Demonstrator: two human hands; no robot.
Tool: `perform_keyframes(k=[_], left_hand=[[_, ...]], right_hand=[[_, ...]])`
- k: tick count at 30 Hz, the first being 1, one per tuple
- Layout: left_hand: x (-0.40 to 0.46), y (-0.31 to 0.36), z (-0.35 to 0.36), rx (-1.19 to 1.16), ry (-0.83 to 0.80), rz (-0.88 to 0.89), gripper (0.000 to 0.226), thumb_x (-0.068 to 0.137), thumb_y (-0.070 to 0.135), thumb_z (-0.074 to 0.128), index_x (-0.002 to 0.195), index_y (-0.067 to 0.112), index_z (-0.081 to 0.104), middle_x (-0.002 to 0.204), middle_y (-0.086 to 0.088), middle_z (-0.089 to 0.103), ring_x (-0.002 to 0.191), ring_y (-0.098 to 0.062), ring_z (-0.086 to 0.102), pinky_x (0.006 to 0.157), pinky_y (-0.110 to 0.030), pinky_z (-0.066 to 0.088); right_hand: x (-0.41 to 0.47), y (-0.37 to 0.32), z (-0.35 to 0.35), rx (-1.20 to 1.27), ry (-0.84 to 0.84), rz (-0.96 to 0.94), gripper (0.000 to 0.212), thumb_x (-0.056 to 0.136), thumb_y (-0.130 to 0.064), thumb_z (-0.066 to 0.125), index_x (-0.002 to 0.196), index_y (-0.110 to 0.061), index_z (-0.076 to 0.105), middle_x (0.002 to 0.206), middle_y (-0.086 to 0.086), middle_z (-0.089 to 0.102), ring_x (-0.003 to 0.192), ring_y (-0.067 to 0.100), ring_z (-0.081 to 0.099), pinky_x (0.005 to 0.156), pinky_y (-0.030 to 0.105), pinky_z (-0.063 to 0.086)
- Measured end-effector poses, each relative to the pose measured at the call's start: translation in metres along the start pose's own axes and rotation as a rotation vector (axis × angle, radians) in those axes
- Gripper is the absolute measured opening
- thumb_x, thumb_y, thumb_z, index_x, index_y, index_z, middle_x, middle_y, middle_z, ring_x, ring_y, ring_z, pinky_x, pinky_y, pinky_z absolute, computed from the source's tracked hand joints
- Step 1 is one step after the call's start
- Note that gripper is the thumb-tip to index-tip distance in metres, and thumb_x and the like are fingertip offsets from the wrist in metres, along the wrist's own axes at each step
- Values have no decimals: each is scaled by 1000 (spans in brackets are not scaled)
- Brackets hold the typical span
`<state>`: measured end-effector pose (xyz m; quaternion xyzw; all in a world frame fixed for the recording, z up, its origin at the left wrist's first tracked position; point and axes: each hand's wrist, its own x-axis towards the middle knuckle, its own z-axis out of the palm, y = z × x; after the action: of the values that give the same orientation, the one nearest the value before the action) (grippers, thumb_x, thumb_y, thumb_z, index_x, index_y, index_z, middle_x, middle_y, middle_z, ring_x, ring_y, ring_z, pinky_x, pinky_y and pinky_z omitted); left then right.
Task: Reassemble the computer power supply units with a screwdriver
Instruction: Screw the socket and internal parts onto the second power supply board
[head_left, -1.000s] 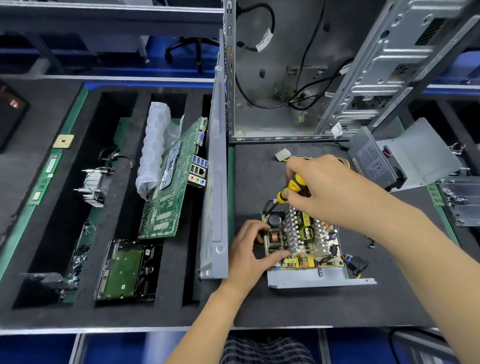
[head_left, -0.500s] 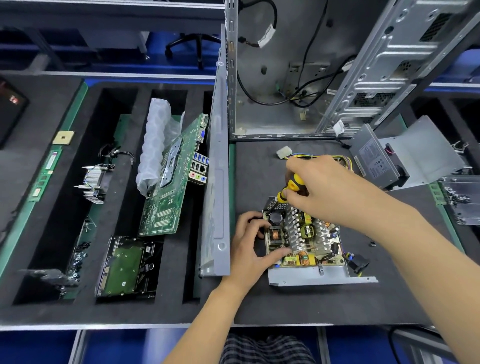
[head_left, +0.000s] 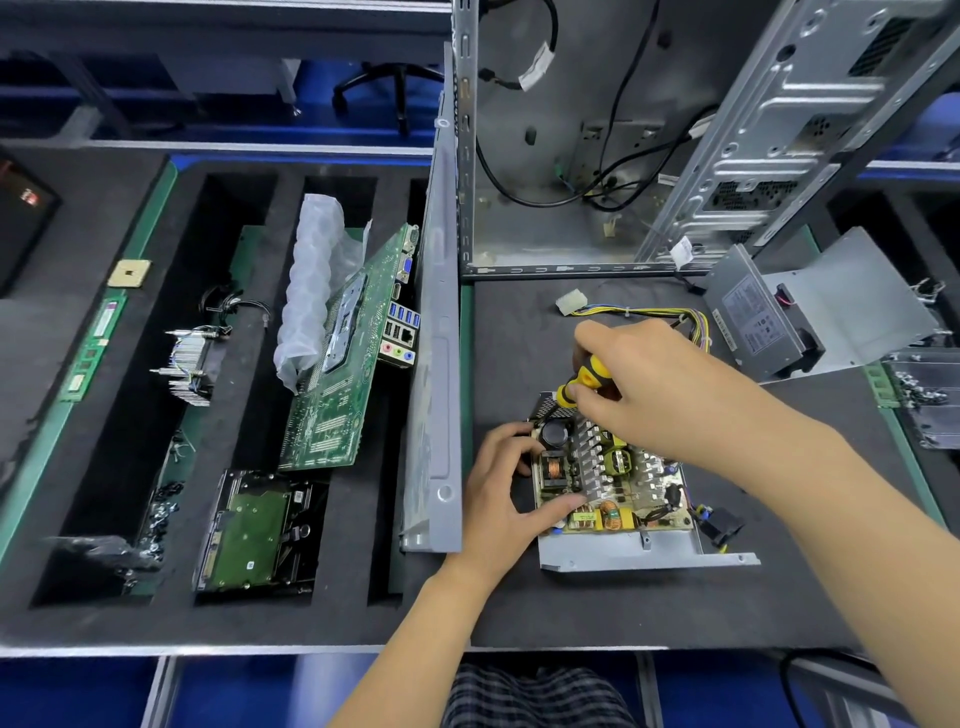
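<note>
dark foam-topped workbench (head_left: 571, 613) in a repair shop, blue floor below, an open computer case (head_left: 597, 156) standing at the far edge. near the front-right part of the bench lies the opened power supply unit (head_left: 613, 483), its circuit board sitting in a grey metal base tray with the cover off. step in hand, as judged: fastening the board into the tray at its far-left corner. right hand (head_left: 654, 384) comes in from the right, fingers curled round the yellow-black screwdriver (head_left: 579, 382), handle tilted, shaft pointing down-left to the far-left corner of the unit; the tip itself is hidden behind the mesh and the capacitor, so contact with a screw cannot be told. left hand (head_left: 498, 499) reaches up from the front edge, palm on the bench just beside the unit's left side, thumb lying across the near-left part of the board, fingers curled against the far-left corner, bracing it. next move likely calls for steady downward pressure while twisting, left hand keeping the tray from sliding. second power supply unit (head_left: 763, 317) with a loose cover lies toward the right edge, wire bundle (head_left: 654, 313) between it and the hand. motherboard (head_left: 353, 358) and hard drive (head_left: 254, 530) sit in slots toward the left side
</note>
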<state>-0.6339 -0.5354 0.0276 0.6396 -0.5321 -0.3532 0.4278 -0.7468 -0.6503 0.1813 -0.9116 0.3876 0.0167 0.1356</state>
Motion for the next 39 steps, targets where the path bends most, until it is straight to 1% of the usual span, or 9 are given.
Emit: perform_keyframes(k=[8,15,20,23,28,30,32,34,39], left_hand=[[-1,0,0,-4,-8,0,45,72,27,85,106,11,60,133,9,47,91,2,49,79,-4,34],[0,-1,0,0,-15,2,45,73,30,85,107,12,59,133,11,49,93,6,49,79,-3,34],[0,-1,0,2,-9,7,46,73,29,85,107,11,60,131,14,48,91,2,50,79,-5,35],[0,-1,0,6,-5,18,46,73,29,85,106,11,59,130,14,49,92,5,49,79,-4,34],[0,-2,1,2,-3,27,46,73,29,85,107,11,59,129,22,45,96,10,48,81,-3,34],[0,-2,1,6,-4,27,46,74,29,84,108,12,59,130,23,44,97,11,48,81,-3,34],[0,-3,2,16,-3,27,46,74,30,84,108,12,59,130,23,44,97,11,47,81,-2,33],[0,-4,2,17,0,32,46,74,30,84,107,12,59,129,24,44,97,12,47,81,-2,33],[0,-5,2,11,6,41,45,74,30,84,107,13,59,129,25,44,97,12,47,80,-2,33]], right_hand=[[2,1,0,8,-17,6,20,90,-31,54,88,-13,44,67,-1,45,72,28,52,57,36,38],[2,2,1,12,-9,6,20,90,-30,55,86,-14,44,64,-4,43,69,26,51,54,34,32],[2,2,1,40,-10,6,22,90,-30,56,83,-14,43,62,-4,43,63,20,47,50,33,29],[2,2,1,53,-16,16,22,91,-30,55,84,-14,42,64,-4,44,67,22,48,52,33,31],[1,1,2,20,-14,4,20,92,-30,53,90,-12,45,66,-6,43,74,24,49,50,32,26],[1,-1,3,-3,-20,0,21,93,-31,52,90,-13,43,67,-4,43,77,27,51,50,33,29],[2,-2,3,-18,-27,-3,23,93,-33,51,89,-13,39,69,0,44,78,30,52,56,36,38],[3,-2,4,-7,-32,-4,24,93,-33,51,87,-13,39,68,0,44,76,31,52,59,38,42],[3,3,4,38,-21,20,24,92,-32,55,84,-14,41,64,-3,42,69,29,52,54,35,34]])
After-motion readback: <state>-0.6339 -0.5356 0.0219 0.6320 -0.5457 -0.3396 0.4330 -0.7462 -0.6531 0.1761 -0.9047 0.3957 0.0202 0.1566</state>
